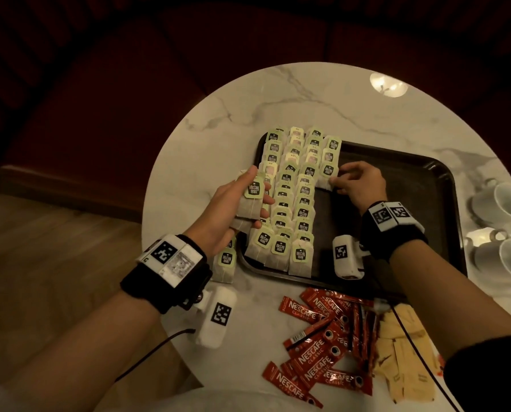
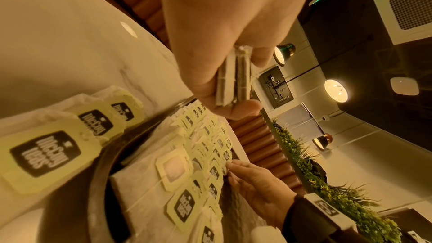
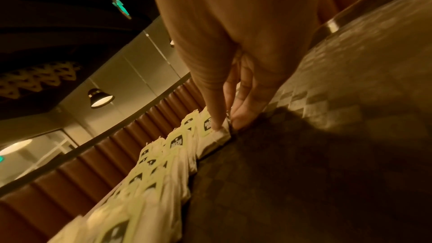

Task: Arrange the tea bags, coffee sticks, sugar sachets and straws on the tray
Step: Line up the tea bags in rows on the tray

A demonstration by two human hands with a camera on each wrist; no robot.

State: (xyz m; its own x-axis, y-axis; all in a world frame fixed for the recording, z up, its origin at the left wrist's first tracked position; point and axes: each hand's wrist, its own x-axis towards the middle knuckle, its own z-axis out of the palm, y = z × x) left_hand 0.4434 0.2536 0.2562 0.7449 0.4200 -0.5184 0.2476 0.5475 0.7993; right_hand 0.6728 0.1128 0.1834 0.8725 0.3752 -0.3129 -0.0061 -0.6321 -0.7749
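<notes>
Beside tray [image 1: 444, 185]: cups [image 1: 504, 203], coffee sticks [image 1: 322, 346]; left hand [image 1: 233, 209] grips tea-bag stack [image 1: 250, 203]; right hand [image 1: 358, 185] pinches tea bag [image 1: 327, 182].

I see the right half of the dark rectangular tray [image 1: 420, 185] bare, so a hand can come down there. Its left half is blocked by overlapping rows of green-tagged paper tea bags [image 1: 290, 197]. My right hand [image 1: 358, 185] rests at the edge of the rightmost row; my left hand [image 1: 233, 209] hovers over the tray's left rim, holding a small stack of tea bags [image 1: 250, 203]. Near the table's front edge, red coffee sticks [image 1: 322, 346] and pale yellow sugar sachets [image 1: 403, 361] lie heaped. White ceramic cups [image 1: 504, 230] crowd the right side. The far part of the white marble round table [image 1: 307, 96] lies bare.
</notes>
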